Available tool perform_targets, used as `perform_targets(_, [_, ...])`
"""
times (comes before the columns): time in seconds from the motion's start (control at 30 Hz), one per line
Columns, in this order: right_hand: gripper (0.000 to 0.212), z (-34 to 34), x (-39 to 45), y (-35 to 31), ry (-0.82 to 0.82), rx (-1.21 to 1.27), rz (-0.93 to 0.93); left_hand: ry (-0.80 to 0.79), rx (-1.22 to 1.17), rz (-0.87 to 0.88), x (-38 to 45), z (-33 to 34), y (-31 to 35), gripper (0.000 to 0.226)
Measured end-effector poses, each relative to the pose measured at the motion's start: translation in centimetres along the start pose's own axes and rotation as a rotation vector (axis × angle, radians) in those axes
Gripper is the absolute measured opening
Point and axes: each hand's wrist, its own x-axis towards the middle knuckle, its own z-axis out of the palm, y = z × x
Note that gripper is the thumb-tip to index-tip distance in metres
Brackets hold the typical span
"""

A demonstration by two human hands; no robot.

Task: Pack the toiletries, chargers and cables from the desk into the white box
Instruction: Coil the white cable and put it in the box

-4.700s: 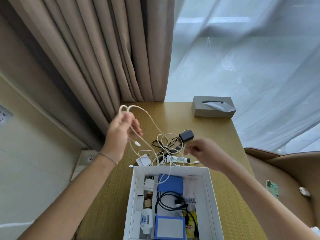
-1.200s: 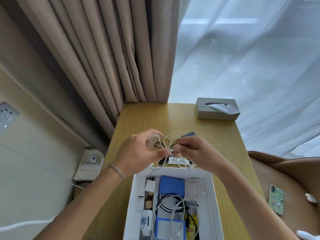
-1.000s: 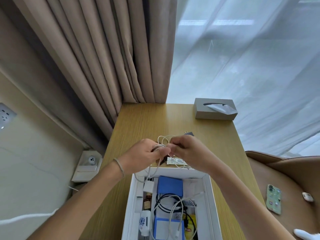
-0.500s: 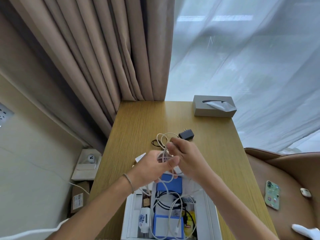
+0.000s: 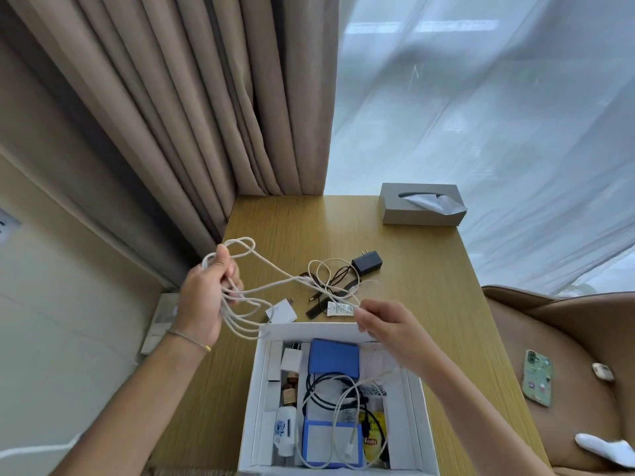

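wooden desk (image 5: 275, 221) under beige curtains, white box (image 5: 256, 389) at lower centre already part filled. left hand (image 5: 206, 300) gripping white cable (image 5: 275, 286) loops at centre left; right hand (image 5: 385, 324) pinching its strand. black charger (image 5: 367, 262), white plug (image 5: 282, 311), tube (image 5: 340, 309) unpacked at frame centre.

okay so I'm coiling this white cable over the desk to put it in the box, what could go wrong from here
The white cable in your left hand runs through the loose cables beside the black charger, so pulling may drag them along or knot them. Its free end already trails into the white box and could snag the black cable coiled there. The loops look loose and may slip apart while your right hand feeds more in.
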Motion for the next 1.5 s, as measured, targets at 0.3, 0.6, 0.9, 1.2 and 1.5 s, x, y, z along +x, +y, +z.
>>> perform_targets(0.3, [0.039, -8.1, -1.4, 3.4, 0.365, 0.128, -0.024, 0.432, -0.073, -0.029, 1.6, -6.0, 0.1, 0.051])
perform_targets(0.6, [0.019, -1.4, -2.9, -3.4, 0.108, -0.018, -0.098, 0.030, 0.437, 0.001, -3.7, 1.3, -3.2, 0.052])
perform_targets(0.9, [0.015, 3.2, -3.6, -3.5, 0.001, 0.250, -0.140, -0.079, -0.168, -0.499, -7.4, 6.4, -11.2, 0.055])
perform_targets(1.2, [0.009, 4.4, -3.7, 4.5, 0.124, 0.148, 0.237, 0.043, 0.084, -0.616, -9.4, 5.1, -17.9, 0.042])
perform_targets(1.5, [0.023, 5.3, -2.3, 8.8, 0.175, -0.365, 0.422, -0.156, 1.030, -0.227, -10.0, 3.0, -17.8, 0.040])
